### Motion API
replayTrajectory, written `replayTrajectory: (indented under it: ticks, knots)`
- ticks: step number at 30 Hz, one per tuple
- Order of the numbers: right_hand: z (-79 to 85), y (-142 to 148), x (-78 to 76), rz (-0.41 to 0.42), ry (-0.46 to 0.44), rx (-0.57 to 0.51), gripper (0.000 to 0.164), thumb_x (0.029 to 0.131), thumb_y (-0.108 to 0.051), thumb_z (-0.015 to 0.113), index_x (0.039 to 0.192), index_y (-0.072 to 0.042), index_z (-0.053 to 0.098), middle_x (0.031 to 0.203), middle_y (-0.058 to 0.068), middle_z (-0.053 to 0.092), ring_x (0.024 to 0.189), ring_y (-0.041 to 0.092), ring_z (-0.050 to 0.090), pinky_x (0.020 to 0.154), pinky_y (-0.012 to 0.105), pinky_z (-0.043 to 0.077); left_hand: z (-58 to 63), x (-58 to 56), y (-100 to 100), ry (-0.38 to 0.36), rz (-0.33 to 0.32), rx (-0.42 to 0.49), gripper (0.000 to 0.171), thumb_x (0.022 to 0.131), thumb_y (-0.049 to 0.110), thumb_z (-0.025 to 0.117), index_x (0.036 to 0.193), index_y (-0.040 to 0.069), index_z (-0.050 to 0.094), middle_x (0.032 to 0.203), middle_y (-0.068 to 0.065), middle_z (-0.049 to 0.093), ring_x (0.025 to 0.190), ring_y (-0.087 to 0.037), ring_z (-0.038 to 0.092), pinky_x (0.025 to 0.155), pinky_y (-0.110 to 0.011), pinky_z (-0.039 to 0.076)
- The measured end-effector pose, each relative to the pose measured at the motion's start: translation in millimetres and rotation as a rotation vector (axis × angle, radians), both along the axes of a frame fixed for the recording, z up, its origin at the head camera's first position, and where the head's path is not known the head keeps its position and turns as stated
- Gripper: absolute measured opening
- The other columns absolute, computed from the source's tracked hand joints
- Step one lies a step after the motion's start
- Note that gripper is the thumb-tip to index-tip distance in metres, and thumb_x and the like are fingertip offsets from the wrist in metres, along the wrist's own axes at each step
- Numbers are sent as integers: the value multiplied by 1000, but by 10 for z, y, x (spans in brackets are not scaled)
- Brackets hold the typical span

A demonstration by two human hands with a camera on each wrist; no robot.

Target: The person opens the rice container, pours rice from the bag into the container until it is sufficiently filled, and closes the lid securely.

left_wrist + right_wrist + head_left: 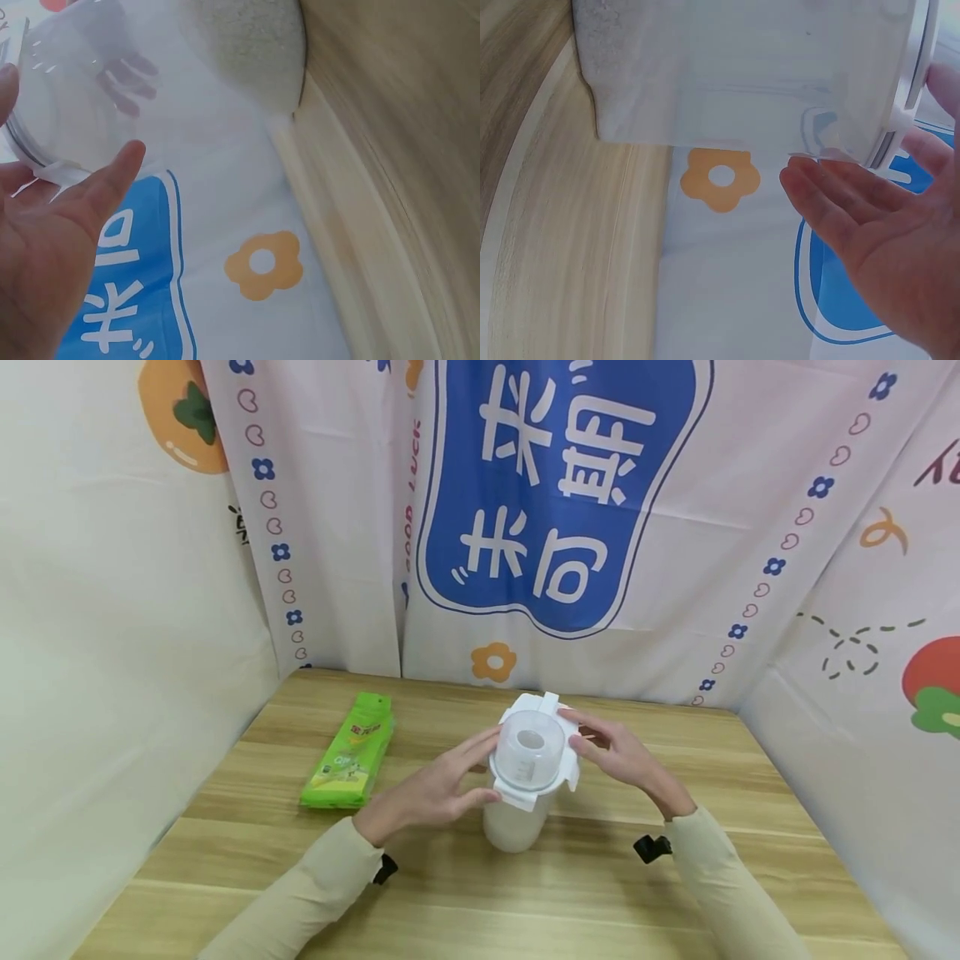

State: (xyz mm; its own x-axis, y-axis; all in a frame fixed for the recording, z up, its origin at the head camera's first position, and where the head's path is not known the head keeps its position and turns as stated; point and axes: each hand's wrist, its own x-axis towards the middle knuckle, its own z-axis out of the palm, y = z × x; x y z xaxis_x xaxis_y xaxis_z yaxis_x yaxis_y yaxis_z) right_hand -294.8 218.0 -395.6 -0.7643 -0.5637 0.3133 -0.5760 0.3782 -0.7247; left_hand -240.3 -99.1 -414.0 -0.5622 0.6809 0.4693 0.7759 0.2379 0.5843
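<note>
A tall clear storage jar (517, 827) stands on the table, with pale grains (255, 52) low inside it. Its white lid (528, 702) has side clips, and a see-through cup (531, 750) sits on top. My left hand (442, 785) is at the lid's left side, fingers extended along the rim and thumb by the front clip (516, 795). On the opposite side, my right hand (618, 752) touches the lid's edge with thumb and fingertips. In the right wrist view its fingers lie loosely beside a clip (885, 154) that sticks out from the lid.
To the left of the jar a green printed packet (348, 756) lies on the wooden table (465, 910). A printed cloth (345, 527) hangs behind the table, and white cloth walls stand on both sides. Dark wrist camera parts (651, 848) show near the sleeves.
</note>
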Motion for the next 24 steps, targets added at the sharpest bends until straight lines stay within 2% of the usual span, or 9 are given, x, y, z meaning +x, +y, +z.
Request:
replayTrajectory:
  ticks: [5,8,12,15,19,21,24]
  knots:
    - [-16,13,-3,-19,-27,-14,45,98,-13,59,143,-10,51,139,19,56,111,15,65,88,25,57,14,-48,-41,0,3,7,78,94,22,64,157,10,19,164,-10,18,145,-29,35,99,-39,53]
    - [-33,14,1,-26,-24,-29,46,97,-12,60,143,-10,51,137,19,57,110,13,64,88,25,57,20,-87,-85,4,15,2,76,94,20,63,157,10,20,164,-8,19,145,-28,35,100,-40,53]
    - [-55,19,-1,-40,-6,-40,47,96,-10,61,142,-8,51,135,20,57,108,16,63,89,26,57,4,-157,-166,11,48,-7,72,95,18,62,156,10,24,164,-8,19,143,-27,39,102,-39,51]
    - [-63,20,1,-58,-2,-42,48,95,-9,63,142,-7,52,130,19,58,107,22,62,88,28,57,-8,-229,-230,18,71,-6,69,95,15,63,154,8,28,164,-11,20,135,-27,49,99,-39,53]
    - [-78,9,7,-75,11,-35,49,94,-8,65,142,-8,52,125,18,57,104,27,61,85,26,58,-17,-291,-298,-26,95,-4,64,96,12,61,153,9,32,163,-11,22,128,-28,56,94,-33,56]
    - [-86,1,10,-87,16,-29,50,93,-8,66,141,-9,53,124,16,56,103,27,61,84,24,57,-23,-302,-319,-58,103,-7,63,97,12,59,154,12,31,162,-9,25,129,-28,56,95,-29,54]
    - [-90,-15,25,-104,22,-26,51,91,-8,68,141,-8,53,124,16,57,101,25,62,83,26,58,-35,-320,-335,-110,79,21,62,98,11,57,155,15,30,160,-9,32,128,-28,57,97,-27,53]
